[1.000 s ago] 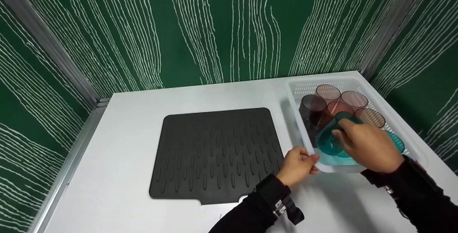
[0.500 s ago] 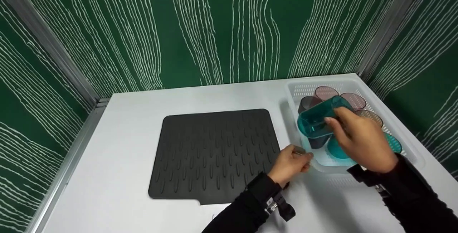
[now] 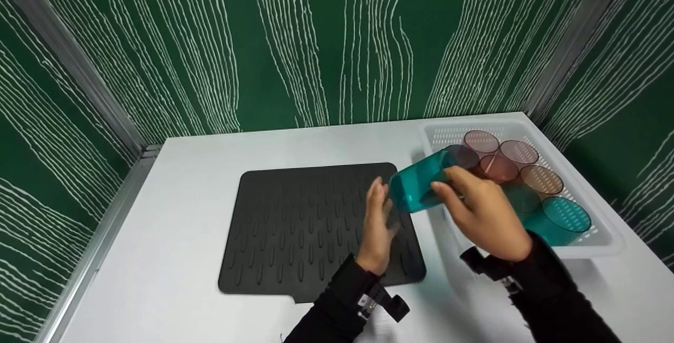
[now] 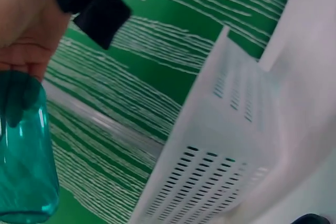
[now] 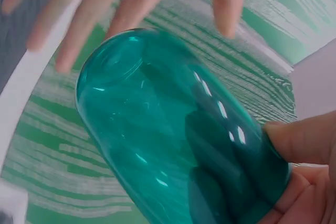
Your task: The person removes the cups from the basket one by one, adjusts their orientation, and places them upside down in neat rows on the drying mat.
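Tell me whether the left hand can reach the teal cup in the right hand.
Likely yes: the left hand, fingers spread, is beside the free end of the teal cup, nothing visibly between; the right hand grips the other end.

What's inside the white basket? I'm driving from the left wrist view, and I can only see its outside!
Observer: The head view shows several see-through coloured cups standing in the basket.
Operator: Cool! I can see a teal cup too. Is anything near it that I can't see?
Observer: Yes, the left hand is right by its end, with the fingers spread out.
Operator: Wow! What else am I missing?
Observer: A dark mat lies on the white table, to the left of the basket in the head view.
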